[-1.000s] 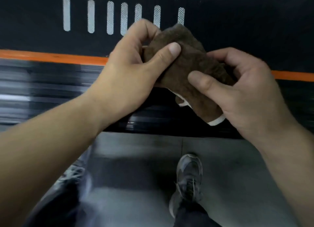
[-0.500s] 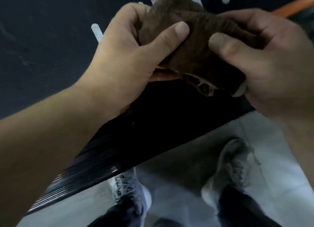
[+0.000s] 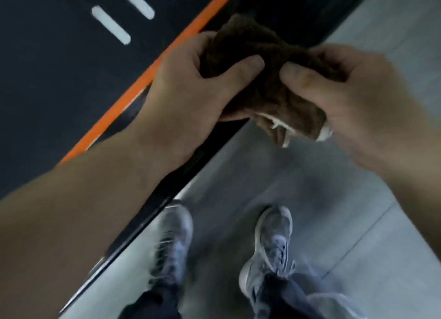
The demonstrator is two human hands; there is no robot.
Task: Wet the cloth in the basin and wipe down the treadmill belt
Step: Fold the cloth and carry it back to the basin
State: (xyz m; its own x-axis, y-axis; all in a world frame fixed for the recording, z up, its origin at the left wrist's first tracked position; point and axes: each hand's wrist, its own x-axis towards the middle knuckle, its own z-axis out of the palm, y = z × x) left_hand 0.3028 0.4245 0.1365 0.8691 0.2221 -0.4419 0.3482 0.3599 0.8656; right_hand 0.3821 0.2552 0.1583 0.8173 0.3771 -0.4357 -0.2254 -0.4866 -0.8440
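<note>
A bunched brown cloth (image 3: 274, 80) with a white hem hangs between both my hands, in the air over the treadmill's edge. My left hand (image 3: 191, 84) grips its left part, thumb lying across the front. My right hand (image 3: 353, 96) pinches its right part with thumb and curled fingers. The dark treadmill belt (image 3: 52, 68), with white dashes, fills the upper left. No basin is in view.
An orange stripe (image 3: 152, 73) and a black side rail (image 3: 171, 187) run diagonally along the belt's edge. My two grey shoes (image 3: 274, 247) stand on the grey tiled floor (image 3: 381, 259) beside the rail.
The view has swung, so the treadmill edge now runs diagonally and more floor shows. Both hands keep hold of the cloth and sit lower in the frame.
</note>
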